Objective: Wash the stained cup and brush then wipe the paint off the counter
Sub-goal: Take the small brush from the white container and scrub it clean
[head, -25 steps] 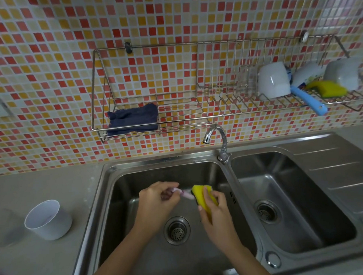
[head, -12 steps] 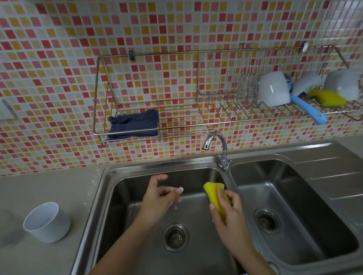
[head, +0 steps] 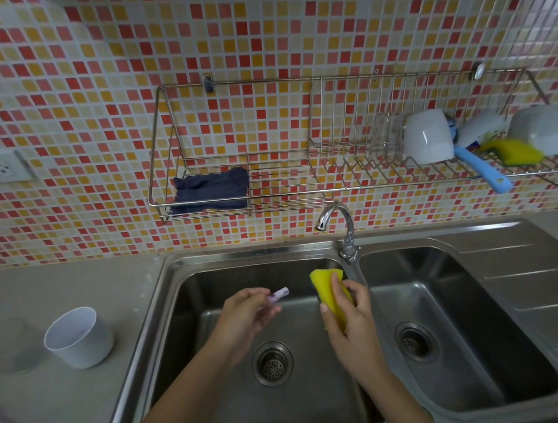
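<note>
My left hand [head: 248, 313] holds a small pale brush [head: 278, 294] with purple stains, its tip poking out to the right over the left sink basin [head: 192, 298]. A short gap to the right, my right hand [head: 348, 317] grips a yellow sponge [head: 327, 289], held upright over the same basin. A white cup [head: 80, 338] stands upright on the grey counter [head: 56, 409] left of the sink. A dark blue cloth [head: 211, 190] lies in the left part of the wall rack [head: 283, 192].
The tap [head: 337, 223] curves over the divider between the two basins; no water is seen running. The rack's right part holds white cups [head: 428, 137], a blue-handled brush [head: 482, 170] and another yellow sponge [head: 511, 151]. A wall socket [head: 0, 166] sits at far left.
The sponge and the brush were pressed together a second ago; my hands have since drawn apart and risen a little. The view has tilted down slightly.
</note>
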### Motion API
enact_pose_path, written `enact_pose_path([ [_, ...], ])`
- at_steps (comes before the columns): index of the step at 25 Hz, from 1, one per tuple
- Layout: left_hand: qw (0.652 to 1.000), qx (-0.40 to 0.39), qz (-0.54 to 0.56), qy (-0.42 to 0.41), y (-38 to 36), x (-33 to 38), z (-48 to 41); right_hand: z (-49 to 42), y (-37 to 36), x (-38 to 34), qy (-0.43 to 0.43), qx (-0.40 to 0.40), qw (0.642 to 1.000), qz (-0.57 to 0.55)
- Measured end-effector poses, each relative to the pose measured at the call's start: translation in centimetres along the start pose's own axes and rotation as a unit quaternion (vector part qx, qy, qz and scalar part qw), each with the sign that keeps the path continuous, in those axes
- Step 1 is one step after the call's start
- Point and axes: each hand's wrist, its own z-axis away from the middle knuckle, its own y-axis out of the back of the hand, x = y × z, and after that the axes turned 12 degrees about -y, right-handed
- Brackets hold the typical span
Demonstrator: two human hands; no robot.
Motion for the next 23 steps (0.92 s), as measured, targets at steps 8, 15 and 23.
enact_pose_path([
  [8, 1.000, 0.020, 0.019, -0.001, -0.8, -0.7, 0.1, -0.6, -0.9, -0.5, 0.070, -0.047, 0.996, 0.030],
  [15, 0.999, -0.003, -0.044, 0.021, -1.0, -0.8, -0.8, -1.3, -1.5, 0.1, 0.108, -0.051, 0.991, 0.057],
  [23, 0.999, -0.007, -0.043, 0.014, -1.5, -0.5, -3.1, -4.3, -2.5, 0.5, 0.050, -0.032, 0.998, 0.019],
])
